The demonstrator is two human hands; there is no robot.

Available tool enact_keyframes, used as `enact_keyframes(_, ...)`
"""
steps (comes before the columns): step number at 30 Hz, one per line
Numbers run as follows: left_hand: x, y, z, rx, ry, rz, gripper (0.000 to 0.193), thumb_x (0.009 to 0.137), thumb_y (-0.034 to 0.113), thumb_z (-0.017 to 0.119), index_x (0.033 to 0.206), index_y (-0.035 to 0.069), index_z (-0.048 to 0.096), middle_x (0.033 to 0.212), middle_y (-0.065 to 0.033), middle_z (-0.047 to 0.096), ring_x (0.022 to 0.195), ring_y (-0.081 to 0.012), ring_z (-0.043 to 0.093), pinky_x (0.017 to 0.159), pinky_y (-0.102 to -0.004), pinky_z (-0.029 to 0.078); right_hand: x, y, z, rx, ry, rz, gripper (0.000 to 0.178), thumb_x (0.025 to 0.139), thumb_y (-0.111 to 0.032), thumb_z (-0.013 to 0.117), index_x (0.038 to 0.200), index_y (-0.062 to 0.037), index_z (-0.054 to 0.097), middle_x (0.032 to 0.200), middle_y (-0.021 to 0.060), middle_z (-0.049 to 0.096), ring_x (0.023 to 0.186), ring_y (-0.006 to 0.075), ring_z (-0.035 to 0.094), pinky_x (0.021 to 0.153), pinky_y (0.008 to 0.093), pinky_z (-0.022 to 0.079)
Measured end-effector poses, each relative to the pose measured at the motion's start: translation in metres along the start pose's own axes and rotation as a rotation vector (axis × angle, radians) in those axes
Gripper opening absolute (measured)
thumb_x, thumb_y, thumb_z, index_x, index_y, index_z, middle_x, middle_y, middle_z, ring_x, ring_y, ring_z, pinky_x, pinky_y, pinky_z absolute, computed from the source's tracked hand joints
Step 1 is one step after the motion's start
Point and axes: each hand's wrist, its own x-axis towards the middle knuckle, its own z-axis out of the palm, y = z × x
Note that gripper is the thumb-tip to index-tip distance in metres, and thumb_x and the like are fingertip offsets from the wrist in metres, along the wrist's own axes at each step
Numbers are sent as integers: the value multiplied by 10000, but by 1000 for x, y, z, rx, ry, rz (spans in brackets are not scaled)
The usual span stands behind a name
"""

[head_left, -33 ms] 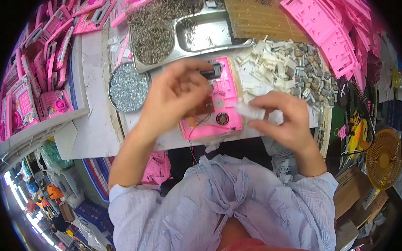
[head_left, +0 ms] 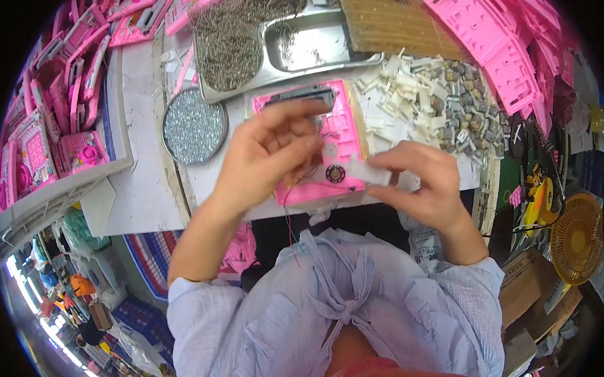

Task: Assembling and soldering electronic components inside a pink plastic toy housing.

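A pink plastic housing (head_left: 347, 127) lies on the table in front of me. It has a round black speaker-like part (head_left: 335, 174), a long black piece (head_left: 302, 95) along its far side, and thin wires (head_left: 288, 218) hanging over its near edge. Over its left part is my left hand (head_left: 266, 154), fingers curled and thumb drawn in; whether anything is between them is hidden. At the housing's right edge, my right hand (head_left: 425, 186) pinches a small white plastic part (head_left: 369, 171), slightly blurred, between thumb and fingers.
A metal tray (head_left: 380, 58) of screws stands behind the housing, a round tin (head_left: 195, 126) of small silvery pieces to the left. White plastic parts (head_left: 412, 86) and small grey motor-like pieces (head_left: 474, 105) are heaped at right. Pink panels (head_left: 486, 45) lean far right; pink assemblies (head_left: 37, 146) fill the left rack.
My left hand has shifted slightly, showing more of the long black piece. The white part in my right hand has turned a little, its end now nearer the housing's edge.
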Motion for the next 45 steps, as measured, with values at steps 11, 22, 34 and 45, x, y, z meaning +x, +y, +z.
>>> enact_keyframes(11, -43, -54, 16, -552, 145, -20, 116, 999, 45, 635, 1100, -6, 608, 1001, -150, 722, 837, -171, 715, 674, -270, 625, -3, -4, 27, -132, 22, -241, 365, 719, -67, 870, 1054, -37, 731, 885, 87, 708, 685, 228, 670, 579, 327, 529)
enact_keyframes(22, -44, -61, 48, -304, 208, 111, 84, 1009, 46, 625, 1053, -3, 573, 1014, -125, 698, 822, -144, 697, 724, -290, 616, -19, 1, 28, -233, 59, -311, 379, 715, -47, 851, 1068, -47, 714, 868, 74, 685, 665, 237, 646, 553, 334, 521)
enact_keyframes(34, 32, -42, 44, 1509, 241, 405, 200, 895, 241, 730, 950, 50, 710, 806, -90, 664, 713, -279, 684, 634, -368, 546, -51, 37, 2, 860, 262, 402, 349, 869, 49, 745, 1204, 87, 655, 1009, 132, 721, 874, 154, 697, 763, 252, 549)
enact_keyframes(45, 6, -45, 21, 904, 369, 441, 58, 833, 46, 721, 866, 25, 679, 736, -76, 639, 599, -260, 599, 555, -401, 477, -15, 43, 8, -203, 46, -35, 270, 769, -71, 813, 1032, -65, 751, 1013, 84, 702, 855, 272, 663, 749, 332, 534)
